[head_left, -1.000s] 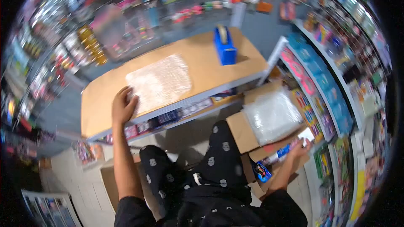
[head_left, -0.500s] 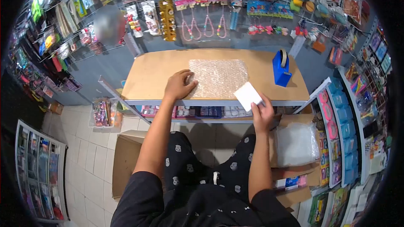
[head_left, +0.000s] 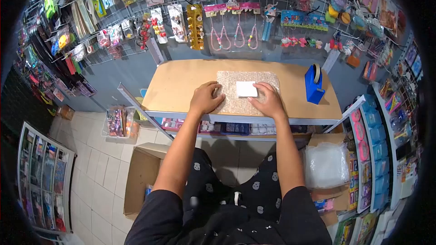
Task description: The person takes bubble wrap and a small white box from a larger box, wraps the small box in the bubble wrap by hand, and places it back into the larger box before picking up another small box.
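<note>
A sheet of bubble wrap (head_left: 229, 102) lies flat on the wooden tabletop (head_left: 175, 79). On it rests a small white box (head_left: 245, 89), plain on its upper face. My right hand (head_left: 269, 101) is at the box's right side, its forefinger at the upper right corner and its thumb by the lower right one, gripping it loosely. At the sheet's left edge, my left hand (head_left: 207, 98) lies with fingers bent and thumb apart, touching the wrap and holding nothing.
A blue tape dispenser (head_left: 314, 85) stands at the table's right end. Below right, a carton holds a stack of clear bubble wrap (head_left: 326, 165). Another open cardboard box (head_left: 141, 177) is on the floor at left. Packaged accessories hang on the wall grid behind.
My right hand has carried the white box left and up from the table's front edge onto the bubble wrap. My left hand stays at the sheet's left edge. The view has shifted slightly.
</note>
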Demonstrator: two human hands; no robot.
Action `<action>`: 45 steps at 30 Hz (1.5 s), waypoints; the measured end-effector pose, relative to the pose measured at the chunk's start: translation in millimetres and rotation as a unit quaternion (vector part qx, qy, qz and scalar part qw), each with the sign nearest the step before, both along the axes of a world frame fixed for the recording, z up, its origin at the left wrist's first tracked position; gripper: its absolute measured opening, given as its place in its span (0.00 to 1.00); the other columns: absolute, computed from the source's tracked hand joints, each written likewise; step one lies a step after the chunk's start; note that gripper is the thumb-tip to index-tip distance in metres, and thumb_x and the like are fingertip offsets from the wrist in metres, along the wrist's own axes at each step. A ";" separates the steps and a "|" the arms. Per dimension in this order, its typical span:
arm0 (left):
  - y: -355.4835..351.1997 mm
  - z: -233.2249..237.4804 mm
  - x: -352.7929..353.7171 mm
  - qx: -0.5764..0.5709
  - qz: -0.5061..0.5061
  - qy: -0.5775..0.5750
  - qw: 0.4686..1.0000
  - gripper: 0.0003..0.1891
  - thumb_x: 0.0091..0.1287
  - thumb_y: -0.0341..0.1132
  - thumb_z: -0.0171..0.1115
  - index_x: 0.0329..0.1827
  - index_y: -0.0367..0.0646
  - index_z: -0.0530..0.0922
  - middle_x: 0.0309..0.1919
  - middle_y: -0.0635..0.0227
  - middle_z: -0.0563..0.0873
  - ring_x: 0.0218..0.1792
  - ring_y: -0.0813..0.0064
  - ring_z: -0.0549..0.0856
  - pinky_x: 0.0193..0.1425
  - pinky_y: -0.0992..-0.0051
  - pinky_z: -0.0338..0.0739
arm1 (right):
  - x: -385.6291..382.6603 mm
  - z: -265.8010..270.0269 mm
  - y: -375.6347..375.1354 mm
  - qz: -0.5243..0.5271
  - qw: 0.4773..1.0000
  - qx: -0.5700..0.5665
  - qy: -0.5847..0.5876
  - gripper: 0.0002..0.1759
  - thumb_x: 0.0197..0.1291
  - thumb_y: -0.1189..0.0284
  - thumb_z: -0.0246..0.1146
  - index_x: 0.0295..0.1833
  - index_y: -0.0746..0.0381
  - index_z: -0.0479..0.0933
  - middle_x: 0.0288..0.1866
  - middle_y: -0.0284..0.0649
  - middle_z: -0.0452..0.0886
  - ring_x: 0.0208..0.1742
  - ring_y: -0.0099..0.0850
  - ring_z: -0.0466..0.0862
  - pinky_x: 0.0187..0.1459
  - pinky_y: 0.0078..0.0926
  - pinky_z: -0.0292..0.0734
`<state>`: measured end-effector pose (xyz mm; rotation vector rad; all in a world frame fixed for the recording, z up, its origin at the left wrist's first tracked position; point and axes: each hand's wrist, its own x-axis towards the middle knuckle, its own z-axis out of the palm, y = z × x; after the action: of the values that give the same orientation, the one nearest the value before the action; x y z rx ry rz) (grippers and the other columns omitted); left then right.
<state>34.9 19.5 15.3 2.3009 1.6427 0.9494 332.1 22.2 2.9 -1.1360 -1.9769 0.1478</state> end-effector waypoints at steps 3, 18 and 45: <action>-2.4 3.0 0.8 0.004 0.011 0.006 1.000 0.26 0.65 0.51 0.71 0.59 0.43 0.87 0.66 0.54 0.85 0.67 0.52 0.83 0.73 0.59 0.76 | -5.3 -1.8 -5.6 -0.017 0.999 -0.027 -0.023 0.28 0.55 0.59 0.78 0.60 0.58 0.86 0.70 0.47 0.81 0.71 0.47 0.78 0.73 0.42 0.73; 8.5 -2.5 24.4 0.027 0.036 -0.069 0.997 0.26 0.65 0.44 0.73 0.62 0.38 0.84 0.72 0.44 0.78 0.71 0.43 0.78 0.75 0.57 0.74 | -3.2 0.8 -6.9 -0.026 0.997 -0.066 0.010 0.22 0.57 0.60 0.75 0.55 0.57 0.89 0.62 0.45 0.86 0.68 0.45 0.80 0.71 0.42 0.75; -6.0 2.4 63.1 0.004 -0.121 -0.039 0.992 0.25 0.66 0.46 0.72 0.63 0.44 0.82 0.61 0.55 0.82 0.59 0.50 0.84 0.65 0.58 0.80 | 36.8 2.6 -13.9 -0.321 0.944 -0.081 -0.008 0.20 0.58 0.51 0.74 0.39 0.59 0.86 0.50 0.47 0.84 0.61 0.50 0.78 0.67 0.45 0.69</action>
<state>98.0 13.5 17.7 2.3664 1.2957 0.9769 368.9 8.3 5.4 -1.8325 -1.5310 -0.0465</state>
